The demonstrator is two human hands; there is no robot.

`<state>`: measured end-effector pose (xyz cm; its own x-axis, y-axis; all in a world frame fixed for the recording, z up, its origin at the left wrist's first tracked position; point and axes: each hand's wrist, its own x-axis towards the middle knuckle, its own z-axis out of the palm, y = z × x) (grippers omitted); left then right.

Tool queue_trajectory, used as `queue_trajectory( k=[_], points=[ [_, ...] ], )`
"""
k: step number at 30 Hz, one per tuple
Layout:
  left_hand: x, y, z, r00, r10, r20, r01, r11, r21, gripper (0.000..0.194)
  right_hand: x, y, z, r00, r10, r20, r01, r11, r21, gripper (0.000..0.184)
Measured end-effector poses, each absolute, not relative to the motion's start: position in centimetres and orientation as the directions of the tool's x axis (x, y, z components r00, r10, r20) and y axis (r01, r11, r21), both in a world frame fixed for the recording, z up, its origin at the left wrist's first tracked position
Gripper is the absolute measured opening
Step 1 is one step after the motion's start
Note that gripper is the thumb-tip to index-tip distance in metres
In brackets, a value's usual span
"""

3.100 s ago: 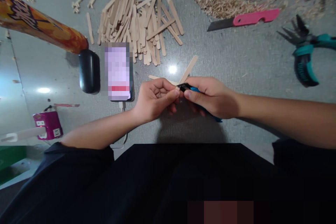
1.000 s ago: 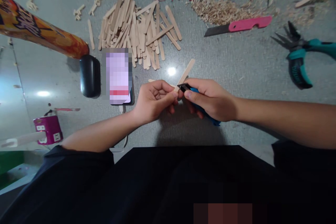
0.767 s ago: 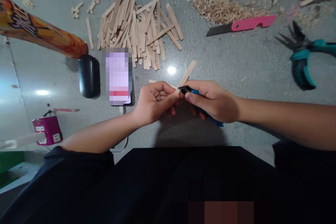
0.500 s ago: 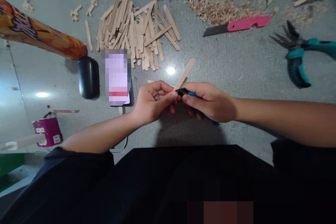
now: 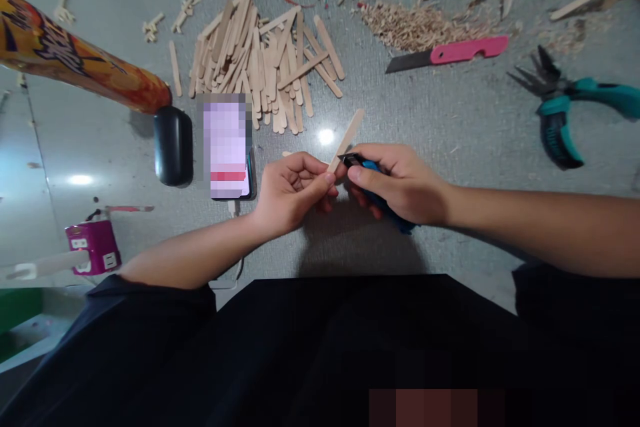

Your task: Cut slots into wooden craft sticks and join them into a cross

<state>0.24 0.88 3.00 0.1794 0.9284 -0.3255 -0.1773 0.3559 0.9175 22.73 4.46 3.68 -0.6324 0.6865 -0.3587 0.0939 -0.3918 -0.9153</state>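
Between the thumb and fingers of my left hand [image 5: 295, 193] is a wooden craft stick [image 5: 351, 133], slanting up and to the right. My right hand [image 5: 403, 183] is wrapped round a blue-handled utility knife [image 5: 373, 167] with a dark pointed blade. Its tip lies at the stick's right edge, just above my left fingertips; whether it cuts into the wood I cannot tell. A second stick [image 5: 286, 154] pokes out behind my left hand, mostly hidden. Above my hands lies a heap of craft sticks [image 5: 260, 60].
A pink knife [image 5: 467, 51] lies by a pile of wood shavings [image 5: 400, 25]. Teal-handled pliers [image 5: 563, 107] rest open at the right. On the left are a phone [image 5: 227, 147], a black case [image 5: 173, 145], an orange snack tube [image 5: 85, 53] and a purple power socket [image 5: 93, 247].
The knife has shifted slightly up along the stick, its handle tilting more steeply. My left hand still pinches the stick in nearly the same place. The view has moved a little.
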Motion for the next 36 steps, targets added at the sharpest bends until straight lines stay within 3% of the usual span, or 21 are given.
queue_trajectory(
  k=[9,11,13,14,16,18,22,30,36],
  points=[
    [0.1,1.0,2.7,0.189,0.915,-0.357,-0.229,0.395,0.89,0.049,22.9,5.1,4.2,-0.544,0.795,-0.268,-0.001,-0.319,-0.948,0.016],
    [0.0,0.9,2.3,0.163,0.918,-0.361,-0.241,0.392,0.888,0.048,23.3,5.2,4.8,-0.509,0.837,-0.198,0.03,-0.213,-0.977,0.017],
    [0.0,0.9,2.0,0.15,0.92,-0.361,-0.249,0.388,0.887,0.046,23.7,5.3,5.2,-0.498,0.865,-0.06,0.176,0.033,-0.984,0.025],
    [0.0,0.9,2.0,0.145,0.923,-0.356,-0.252,0.382,0.889,0.046,23.9,5.4,5.3,-0.517,0.855,0.031,0.281,0.203,-0.938,0.03],
    [0.1,0.9,2.0,0.129,0.932,-0.338,-0.255,0.36,0.897,0.046,24.2,5.7,5.2,-0.598,0.788,0.149,0.471,0.495,-0.73,0.041],
    [0.3,0.9,2.2,0.108,0.939,-0.326,-0.245,0.343,0.907,0.048,24.2,6.1,4.9,-0.664,0.738,0.122,0.593,0.618,-0.515,0.052],
    [0.6,1.0,2.6,0.103,0.939,-0.328,-0.224,0.343,0.912,0.053,24.0,6.5,4.5,-0.719,0.695,-0.006,0.656,0.675,-0.336,0.063],
    [0.6,0.9,2.8,0.111,0.937,-0.333,-0.197,0.349,0.916,0.053,23.9,6.4,4.7,-0.763,0.646,-0.02,0.633,0.741,-0.224,0.061],
    [0.5,0.9,2.7,0.133,0.936,-0.327,-0.186,0.348,0.919,0.041,24.1,7.0,4.6,-0.76,0.65,-0.006,0.639,0.746,-0.188,0.061]
  ],
)
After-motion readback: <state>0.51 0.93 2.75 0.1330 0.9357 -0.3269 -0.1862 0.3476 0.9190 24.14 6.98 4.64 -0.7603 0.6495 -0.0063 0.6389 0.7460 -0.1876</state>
